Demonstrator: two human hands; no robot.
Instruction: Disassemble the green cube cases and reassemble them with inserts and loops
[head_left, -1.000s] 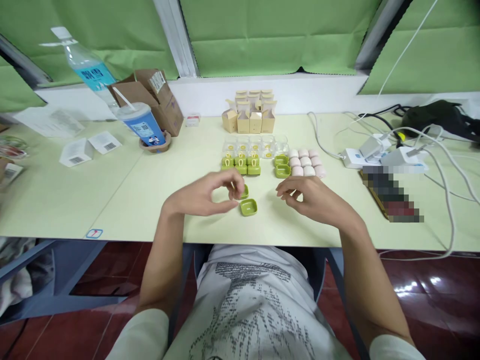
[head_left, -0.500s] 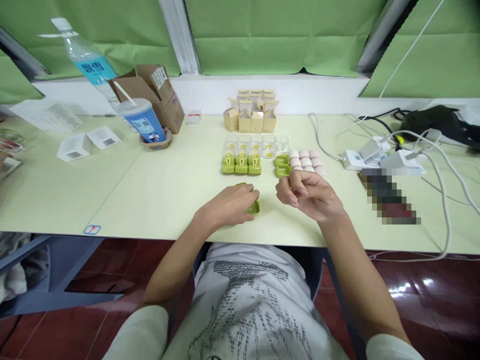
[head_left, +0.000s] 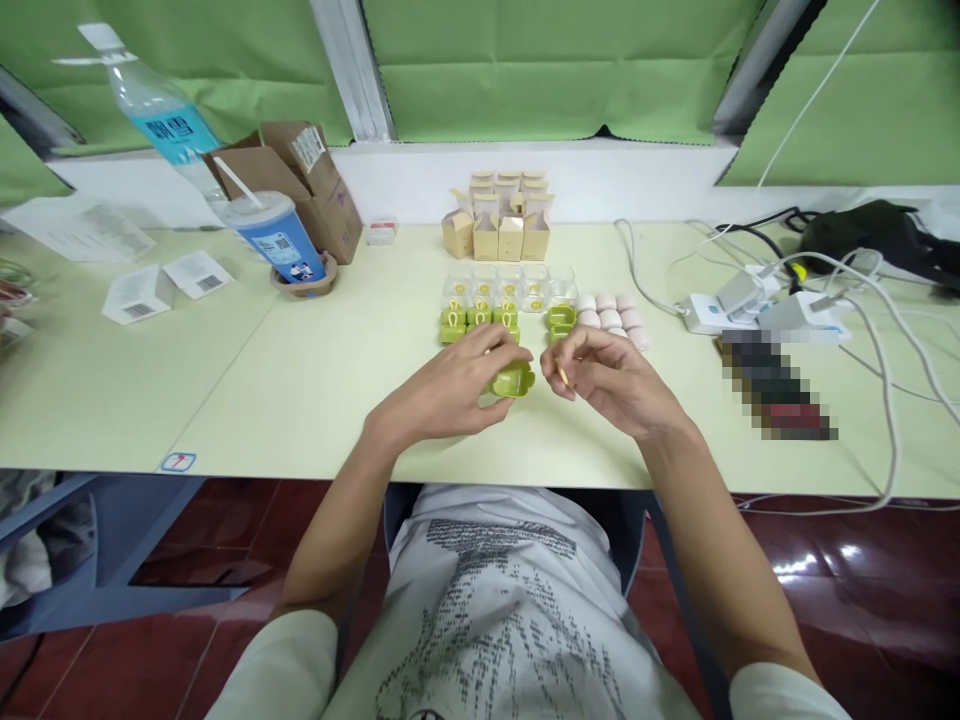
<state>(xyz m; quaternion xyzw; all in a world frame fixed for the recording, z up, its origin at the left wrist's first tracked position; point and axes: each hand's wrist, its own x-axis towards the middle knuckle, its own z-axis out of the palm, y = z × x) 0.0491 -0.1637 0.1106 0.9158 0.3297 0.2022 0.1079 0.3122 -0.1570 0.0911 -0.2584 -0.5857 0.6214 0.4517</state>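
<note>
Left hand: gripping a small green tray, open side up, lifting it just above the pale desk, presumably to present its hollow. Right hand: pinching a tiny yellow piece between fingertips, hovering just beside the tray. Behind them: filled green trays, clear cups, pink lids and cardboard boxes standing in sorted rows, likely by kind.

The left hand has lifted the green tray off the table. The right hand now pinches a small yellow piece just beside it.
</note>
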